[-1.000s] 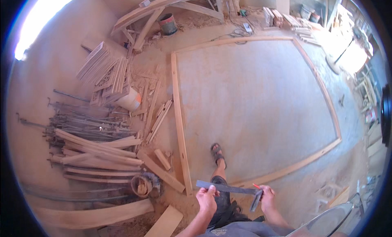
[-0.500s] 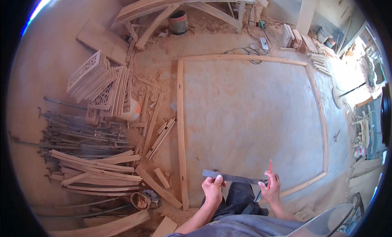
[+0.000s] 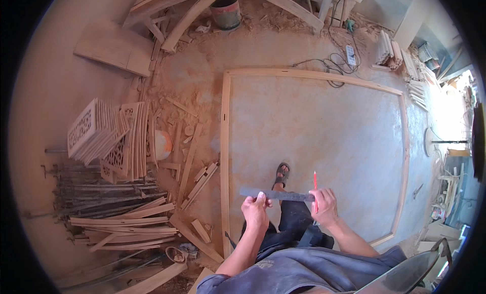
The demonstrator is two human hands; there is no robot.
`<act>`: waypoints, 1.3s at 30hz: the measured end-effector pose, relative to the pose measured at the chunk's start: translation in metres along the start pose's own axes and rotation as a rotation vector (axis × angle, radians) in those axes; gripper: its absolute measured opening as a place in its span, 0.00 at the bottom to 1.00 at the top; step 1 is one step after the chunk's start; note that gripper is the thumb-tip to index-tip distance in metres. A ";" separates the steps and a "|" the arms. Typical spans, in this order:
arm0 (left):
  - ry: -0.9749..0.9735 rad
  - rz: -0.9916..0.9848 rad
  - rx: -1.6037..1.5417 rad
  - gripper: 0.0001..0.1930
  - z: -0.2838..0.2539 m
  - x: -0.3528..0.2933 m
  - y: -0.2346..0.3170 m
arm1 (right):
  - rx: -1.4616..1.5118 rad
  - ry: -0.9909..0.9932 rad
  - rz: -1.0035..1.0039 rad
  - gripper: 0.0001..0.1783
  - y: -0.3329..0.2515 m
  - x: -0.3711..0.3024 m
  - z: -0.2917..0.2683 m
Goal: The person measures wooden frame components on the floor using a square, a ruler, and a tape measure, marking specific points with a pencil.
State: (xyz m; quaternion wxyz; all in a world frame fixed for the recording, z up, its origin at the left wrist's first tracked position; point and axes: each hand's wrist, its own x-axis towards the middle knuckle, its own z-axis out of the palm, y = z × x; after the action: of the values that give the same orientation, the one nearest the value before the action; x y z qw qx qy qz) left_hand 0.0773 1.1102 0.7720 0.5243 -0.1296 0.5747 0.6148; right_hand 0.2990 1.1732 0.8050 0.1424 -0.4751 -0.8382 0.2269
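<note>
My left hand [image 3: 256, 211] is closed on a carpenter's square, its thumb pressed on the long dark arm [image 3: 283, 196]. At that arm's other end my right hand [image 3: 325, 207] grips the same square. A red pencil [image 3: 315, 181] is also held in my right hand, pointing upward. My fingers hide most of the square's shorter arm. Both hands are in front of my body, above the floor inside a large rectangular wooden frame [image 3: 226, 157]. One sandalled foot [image 3: 282, 175] stands inside the frame, just beyond the square.
Carved panels [image 3: 101, 134] lean at the left, above metal clamps [image 3: 111, 192] and curved wood strips [image 3: 126, 223]. Loose offcuts [image 3: 190, 162] lie beside the frame. A bucket [image 3: 226, 13] stands under a wooden bench [image 3: 202, 15]. A cable [image 3: 329, 66] crosses the frame's far side.
The view has shifted, and my foot now shows inside the frame. Both hands have moved up and slightly left in the picture, still holding the square and pencil.
</note>
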 end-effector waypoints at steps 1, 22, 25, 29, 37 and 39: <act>0.004 -0.011 0.021 0.04 0.015 0.020 0.012 | -0.008 -0.007 -0.017 0.20 0.005 0.031 -0.003; 0.022 -0.022 0.076 0.05 0.221 0.566 0.193 | -0.188 -0.301 0.148 0.23 0.243 0.626 0.115; 0.113 0.030 0.236 0.05 0.210 0.640 0.192 | -0.141 -0.377 0.226 0.23 0.286 0.694 0.181; 0.196 0.023 0.262 0.06 0.175 0.742 0.170 | -0.091 -0.451 0.305 0.22 0.334 0.762 0.276; 0.081 0.237 0.374 0.19 0.167 0.942 0.102 | 0.002 -0.357 0.329 0.22 0.435 0.834 0.471; 0.120 0.351 0.292 0.22 0.176 0.991 0.080 | 0.000 -0.319 0.305 0.23 0.453 0.847 0.511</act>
State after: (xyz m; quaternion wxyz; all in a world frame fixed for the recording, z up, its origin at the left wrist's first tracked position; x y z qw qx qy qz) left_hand -0.3215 1.7666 0.1161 0.3874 0.0133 0.7013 0.5983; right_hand -0.0317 1.9793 0.1529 -0.0281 -0.5544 -0.7686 0.3180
